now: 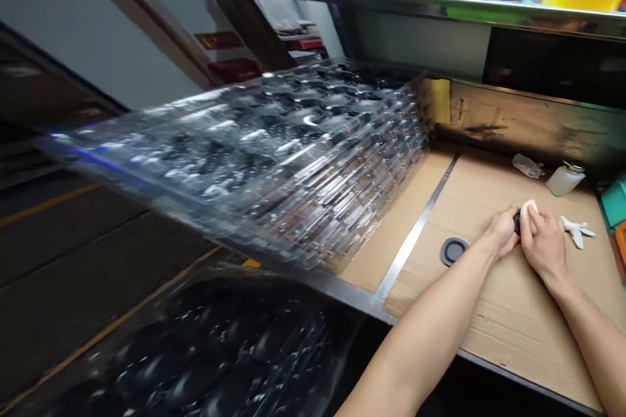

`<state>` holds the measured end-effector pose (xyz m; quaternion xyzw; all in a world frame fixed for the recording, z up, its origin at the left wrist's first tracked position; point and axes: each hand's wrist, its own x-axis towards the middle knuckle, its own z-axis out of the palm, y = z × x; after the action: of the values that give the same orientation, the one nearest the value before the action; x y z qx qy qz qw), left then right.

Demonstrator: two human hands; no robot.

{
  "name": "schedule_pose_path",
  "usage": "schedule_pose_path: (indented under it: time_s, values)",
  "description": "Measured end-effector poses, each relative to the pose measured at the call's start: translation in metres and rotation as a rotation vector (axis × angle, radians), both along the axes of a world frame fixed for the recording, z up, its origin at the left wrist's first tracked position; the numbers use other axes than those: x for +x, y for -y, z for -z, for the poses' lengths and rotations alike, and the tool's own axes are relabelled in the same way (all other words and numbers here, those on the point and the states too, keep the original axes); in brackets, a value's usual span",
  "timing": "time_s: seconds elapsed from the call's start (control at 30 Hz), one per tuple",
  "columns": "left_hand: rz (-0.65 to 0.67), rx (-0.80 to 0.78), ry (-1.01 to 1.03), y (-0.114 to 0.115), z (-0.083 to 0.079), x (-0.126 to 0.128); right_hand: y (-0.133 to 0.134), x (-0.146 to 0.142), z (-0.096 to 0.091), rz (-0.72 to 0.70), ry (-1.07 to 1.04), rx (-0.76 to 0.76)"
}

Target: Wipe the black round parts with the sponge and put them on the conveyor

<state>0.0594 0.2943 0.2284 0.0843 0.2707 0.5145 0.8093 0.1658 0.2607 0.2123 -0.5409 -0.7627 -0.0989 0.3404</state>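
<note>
Over the cardboard-covered bench, my left hand [503, 232] is closed around a small dark part [517, 221], mostly hidden by the fingers. My right hand [544, 242] pinches a white wiping cloth [528, 208] and presses it against that part. A dark round disc with a raised inner ring [454, 252] lies flat on the cardboard, left of my hands. Just right of my right hand is a crumpled white scrap [579, 230], perhaps cloth. Behind my hands stands a white bottle with a metal top [565, 179].
Stacked clear plastic trays [313, 150] fill the bench's left side. Crumpled clear plastic [528, 165] lies near the back wall. Overhead, a shelf [464, 1] carries green and yellow bins. Below the front edge sit more wrapped trays with dark round shapes [210, 352].
</note>
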Motion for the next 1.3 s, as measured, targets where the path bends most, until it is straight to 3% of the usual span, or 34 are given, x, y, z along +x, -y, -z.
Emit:
schedule_pose_path:
  time_s: [0.07, 0.17, 0.3, 0.43, 0.53, 0.63, 0.9, 1.17, 1.3]
  values:
    - [-0.016, -0.001, -0.026, 0.000, 0.000, -0.002, 0.002, -0.002, -0.002, 0.023, 0.007, -0.025]
    - [0.045, -0.017, -0.010, 0.000, 0.001, -0.005, 0.006, -0.003, -0.004, -0.072, 0.022, -0.067]
    - [-0.005, 0.006, -0.020, 0.000, 0.003, -0.007, 0.011, -0.005, -0.005, 0.032, -0.004, -0.064]
    - [0.040, 0.005, -0.014, 0.002, 0.001, -0.010, 0.009, -0.001, -0.003, -0.059, 0.028, -0.096]
    - [0.016, 0.006, -0.056, 0.002, 0.000, -0.011, 0.000, 0.011, -0.002, 0.025, -0.057, -0.074]
    - [0.014, 0.027, -0.071, 0.001, 0.002, -0.013, -0.003, 0.021, -0.003, -0.033, -0.197, -0.114]
    - [-0.053, 0.043, -0.084, 0.002, 0.007, -0.014, 0.005, 0.025, -0.025, -0.243, -0.483, -0.565]
    - [-0.025, 0.166, -0.197, 0.009, 0.011, -0.006, -0.001, 0.022, -0.024, -0.295, -0.833, -0.783]
    - [-0.008, 0.140, -0.198, 0.010, 0.012, -0.006, -0.005, 0.034, -0.025, -0.376, -0.705, -0.891]
